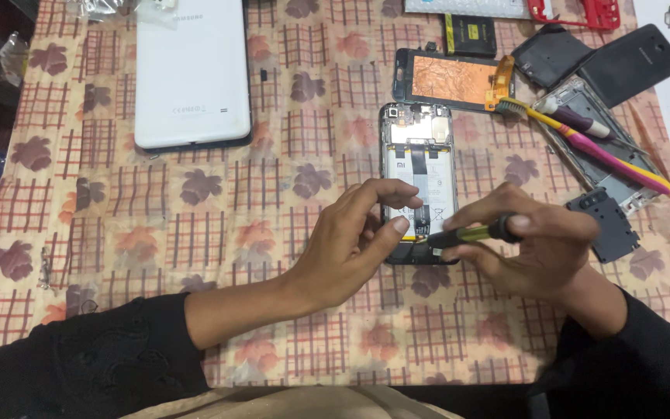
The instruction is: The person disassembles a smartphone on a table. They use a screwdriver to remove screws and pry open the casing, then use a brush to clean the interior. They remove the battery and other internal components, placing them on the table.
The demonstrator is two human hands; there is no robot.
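An opened smartphone (416, 155) lies face down on the patterned tablecloth, its back cover off and its battery and circuit boards exposed. My right hand (533, 252) grips a small screwdriver (471, 233) with a black and yellow handle, its tip pointing left at the phone's lower end. My left hand (354, 244) rests over the phone's lower left corner, thumb and fingers pressing on that edge.
A white tablet (191, 74) lies face down at the upper left. Behind the phone are a display panel with copper backing (447, 77), a toothbrush (583, 140), a metal phone frame (622, 167), black covers (630, 62), a small black plate (606, 225) and a red frame (575, 12).
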